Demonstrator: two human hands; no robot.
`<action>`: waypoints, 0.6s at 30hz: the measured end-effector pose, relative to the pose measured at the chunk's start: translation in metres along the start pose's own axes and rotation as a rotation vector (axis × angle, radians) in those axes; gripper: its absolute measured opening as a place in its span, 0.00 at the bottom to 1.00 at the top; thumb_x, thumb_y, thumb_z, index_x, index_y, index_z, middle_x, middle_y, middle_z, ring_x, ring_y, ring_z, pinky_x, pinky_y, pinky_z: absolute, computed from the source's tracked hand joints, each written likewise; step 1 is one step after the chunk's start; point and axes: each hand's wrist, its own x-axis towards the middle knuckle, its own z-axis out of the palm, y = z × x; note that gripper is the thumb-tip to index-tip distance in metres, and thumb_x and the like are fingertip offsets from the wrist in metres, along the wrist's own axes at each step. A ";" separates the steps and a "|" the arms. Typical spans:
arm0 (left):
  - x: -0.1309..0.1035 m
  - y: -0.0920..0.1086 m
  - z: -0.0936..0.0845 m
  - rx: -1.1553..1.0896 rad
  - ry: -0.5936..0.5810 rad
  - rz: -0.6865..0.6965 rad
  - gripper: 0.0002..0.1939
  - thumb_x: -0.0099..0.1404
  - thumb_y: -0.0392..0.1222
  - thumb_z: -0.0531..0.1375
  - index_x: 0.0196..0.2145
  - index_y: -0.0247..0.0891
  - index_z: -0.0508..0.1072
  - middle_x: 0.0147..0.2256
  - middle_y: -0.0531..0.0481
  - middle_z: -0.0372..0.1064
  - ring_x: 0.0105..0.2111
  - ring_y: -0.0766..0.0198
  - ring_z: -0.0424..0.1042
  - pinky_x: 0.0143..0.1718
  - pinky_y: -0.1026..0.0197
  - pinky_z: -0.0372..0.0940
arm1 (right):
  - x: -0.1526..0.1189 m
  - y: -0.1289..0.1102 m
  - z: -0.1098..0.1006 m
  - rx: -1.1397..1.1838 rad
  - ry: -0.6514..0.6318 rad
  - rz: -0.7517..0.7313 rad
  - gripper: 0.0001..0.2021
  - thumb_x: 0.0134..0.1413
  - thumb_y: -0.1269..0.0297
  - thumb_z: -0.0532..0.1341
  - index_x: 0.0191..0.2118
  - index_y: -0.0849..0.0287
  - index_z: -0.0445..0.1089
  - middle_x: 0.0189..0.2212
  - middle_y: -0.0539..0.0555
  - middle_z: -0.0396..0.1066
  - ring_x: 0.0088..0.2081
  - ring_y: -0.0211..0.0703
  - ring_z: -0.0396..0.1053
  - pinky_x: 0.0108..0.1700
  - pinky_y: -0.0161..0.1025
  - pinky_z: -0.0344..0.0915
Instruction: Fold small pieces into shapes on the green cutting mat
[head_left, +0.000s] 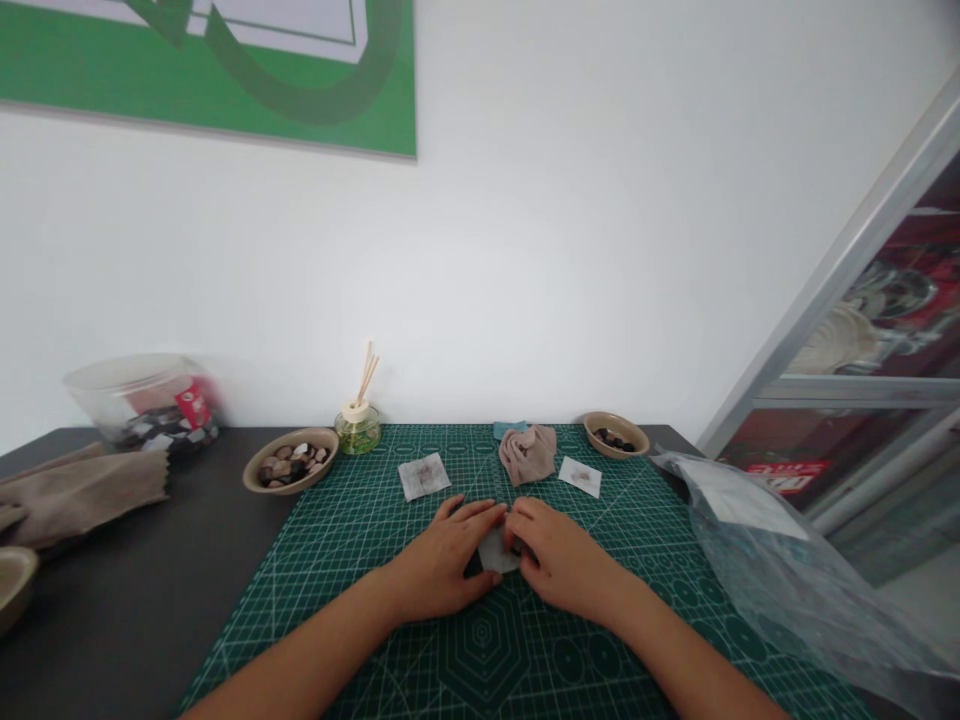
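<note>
On the green cutting mat point(360, 600) a small pale grey sheet point(495, 553) lies under and between my hands. My left hand point(446, 560) rests with its fingers spread, its fingertips and thumb at the sheet's left side. Curled fingers of my right hand point(551, 550) press at the sheet's right side, round a small dark thing that I cannot make out. Behind my left hand is a grey smudged square point(424, 477). A white square with a brownish mark point(580, 477) lies behind my right hand, beside a crumpled beige cloth point(529, 453).
Bowls of stones point(291, 461) point(616, 436) stand at the back left and right. A reed diffuser point(358, 427) is near the left bowl. Farther left are a clear tub point(150, 400) and a brown cloth point(90, 490). A plastic bag point(780, 570) covers the mat's right edge.
</note>
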 end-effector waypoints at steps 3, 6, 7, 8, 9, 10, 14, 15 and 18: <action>0.000 -0.001 0.001 -0.003 0.010 0.011 0.33 0.58 0.41 0.60 0.60 0.41 0.55 0.61 0.43 0.54 0.61 0.51 0.52 0.62 0.41 0.40 | 0.000 0.000 0.001 0.019 0.004 -0.001 0.13 0.42 0.83 0.52 0.33 0.59 0.64 0.36 0.53 0.62 0.40 0.43 0.62 0.43 0.40 0.61; 0.000 -0.001 0.002 -0.017 0.024 0.033 0.31 0.59 0.40 0.60 0.59 0.42 0.57 0.60 0.44 0.57 0.61 0.51 0.53 0.62 0.42 0.41 | 0.001 -0.004 0.003 0.105 -0.008 -0.079 0.12 0.46 0.83 0.53 0.34 0.59 0.64 0.38 0.54 0.63 0.43 0.43 0.62 0.45 0.39 0.61; 0.000 0.000 0.002 -0.020 0.025 0.035 0.29 0.59 0.39 0.59 0.58 0.42 0.58 0.59 0.44 0.58 0.61 0.51 0.53 0.62 0.42 0.41 | 0.002 -0.006 0.003 0.134 -0.018 -0.110 0.12 0.48 0.82 0.53 0.34 0.59 0.64 0.39 0.54 0.63 0.44 0.43 0.62 0.46 0.40 0.61; 0.000 0.000 0.001 -0.022 0.024 0.036 0.28 0.59 0.39 0.59 0.57 0.42 0.60 0.59 0.44 0.58 0.60 0.51 0.53 0.62 0.42 0.41 | 0.002 -0.007 0.003 0.155 -0.026 -0.133 0.11 0.50 0.81 0.53 0.35 0.59 0.64 0.40 0.54 0.64 0.45 0.43 0.62 0.47 0.40 0.61; 0.000 0.000 0.001 -0.021 0.023 0.034 0.27 0.59 0.39 0.59 0.56 0.41 0.61 0.59 0.45 0.59 0.60 0.51 0.53 0.62 0.42 0.41 | 0.002 -0.008 0.003 0.167 -0.033 -0.145 0.10 0.51 0.81 0.53 0.35 0.59 0.65 0.40 0.54 0.64 0.45 0.43 0.62 0.48 0.40 0.61; 0.000 0.000 0.001 -0.019 0.022 0.033 0.27 0.59 0.39 0.59 0.56 0.41 0.61 0.59 0.44 0.59 0.61 0.51 0.53 0.62 0.42 0.41 | 0.002 -0.009 0.003 0.168 -0.034 -0.145 0.10 0.51 0.80 0.54 0.35 0.59 0.65 0.40 0.54 0.64 0.46 0.43 0.62 0.49 0.40 0.61; 0.000 -0.001 0.001 -0.014 0.018 0.029 0.31 0.59 0.40 0.60 0.59 0.41 0.56 0.60 0.43 0.56 0.61 0.51 0.53 0.62 0.41 0.41 | 0.002 -0.007 0.001 0.102 -0.012 -0.076 0.09 0.49 0.79 0.56 0.35 0.60 0.65 0.40 0.55 0.66 0.44 0.44 0.63 0.50 0.42 0.61; 0.000 -0.001 0.000 -0.013 0.017 0.027 0.32 0.59 0.40 0.60 0.60 0.41 0.55 0.60 0.43 0.56 0.61 0.50 0.52 0.62 0.41 0.41 | 0.002 -0.005 0.000 0.084 -0.002 -0.051 0.09 0.48 0.79 0.56 0.35 0.60 0.66 0.39 0.55 0.66 0.44 0.44 0.63 0.49 0.42 0.61; -0.001 -0.001 0.000 -0.011 0.009 0.014 0.34 0.59 0.41 0.60 0.61 0.40 0.53 0.61 0.42 0.55 0.61 0.50 0.52 0.62 0.41 0.41 | 0.003 0.000 0.001 0.076 0.030 -0.010 0.09 0.48 0.80 0.56 0.34 0.60 0.67 0.37 0.54 0.66 0.42 0.44 0.64 0.46 0.41 0.62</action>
